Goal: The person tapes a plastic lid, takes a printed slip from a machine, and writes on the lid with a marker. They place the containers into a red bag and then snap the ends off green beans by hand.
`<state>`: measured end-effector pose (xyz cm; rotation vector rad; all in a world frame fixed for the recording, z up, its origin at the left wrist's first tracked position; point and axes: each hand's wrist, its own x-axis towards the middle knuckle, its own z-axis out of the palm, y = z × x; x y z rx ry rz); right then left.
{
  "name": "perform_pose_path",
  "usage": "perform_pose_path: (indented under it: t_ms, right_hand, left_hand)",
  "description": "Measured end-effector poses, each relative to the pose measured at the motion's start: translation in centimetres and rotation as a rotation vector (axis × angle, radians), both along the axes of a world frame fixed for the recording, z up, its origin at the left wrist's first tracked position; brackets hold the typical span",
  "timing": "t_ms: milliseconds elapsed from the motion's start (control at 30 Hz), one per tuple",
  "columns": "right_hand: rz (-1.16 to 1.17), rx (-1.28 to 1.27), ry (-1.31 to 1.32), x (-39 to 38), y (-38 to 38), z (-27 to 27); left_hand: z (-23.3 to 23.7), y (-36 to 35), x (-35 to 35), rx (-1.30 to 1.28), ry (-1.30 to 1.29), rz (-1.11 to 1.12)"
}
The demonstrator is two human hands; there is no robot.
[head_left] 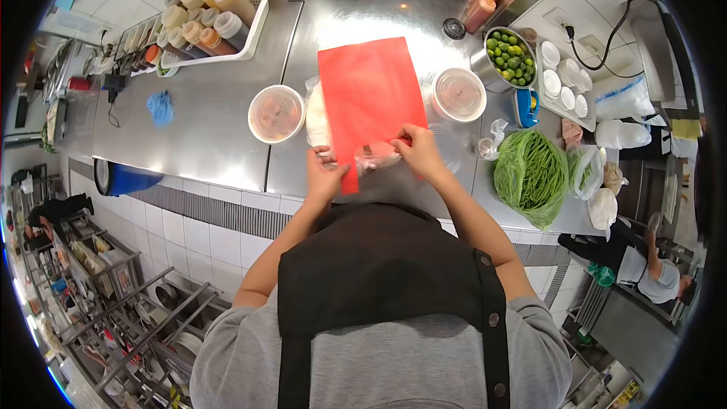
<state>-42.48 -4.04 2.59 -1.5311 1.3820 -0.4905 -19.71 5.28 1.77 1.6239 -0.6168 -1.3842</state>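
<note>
- On my head view, the red carrier bag [371,91] lies flat on the stainless-steel counter [356,0], directly beyond both hands, its near end between them.
- Its long axis runs away from me, the far end leaning slightly left.
- My left hand [326,174] is at the near left, thumb and fingers pinching the red strap [349,180]; that strap points back toward me, close to the counter's front edge.
- My right hand [419,153] is at the near right corner, a little farther out, fingertips apparently pinched on the bag's edge; exactly how much fabric they hold I cannot tell.
- Between the hands, a clear plastic wrapping [376,157] shows at the near end; a pale plastic-wrapped bundle [318,117] pokes out along the left side.
- Sideways room is tight: the left lidded tub [277,114] and right lidded tub [459,95] flank the bag.
- Past the far edge I have bare steel; on my side, very little.
</note>
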Motion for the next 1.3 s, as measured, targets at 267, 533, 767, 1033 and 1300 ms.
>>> perform_pose_path:
  t_ms: [267, 533, 767, 1033, 1300]
  right_hand:
    - [0.029, -0.184, -0.056, -1.7, -2.2, 5.2]
    - [0.168, 0.212, -0.124, -1.8, -3.5, 5.7]
    - [0.051, 0.497, -0.381, -1.6, -1.9, 2.6]
    - [0.059, 0.434, -0.454, 0.3, -2.4, 3.9]
    - [0.053, 0.086, -0.381, -1.0, -8.1, 12.7]
  left_hand:
    - [9.8, -6.8, 1.9, -0.399, 0.235, 0.174]
    - [3.5, -8.3, 0.7, -0.110, 0.953, 0.493]
    - [1.2, -3.2, -2.8, 0.271, 0.913, -0.086]
    - [0.3, -4.6, -3.8, 0.237, 0.681, -0.023]
    - [0.2, -2.5, -2.9, 0.110, 0.444, -0.049]
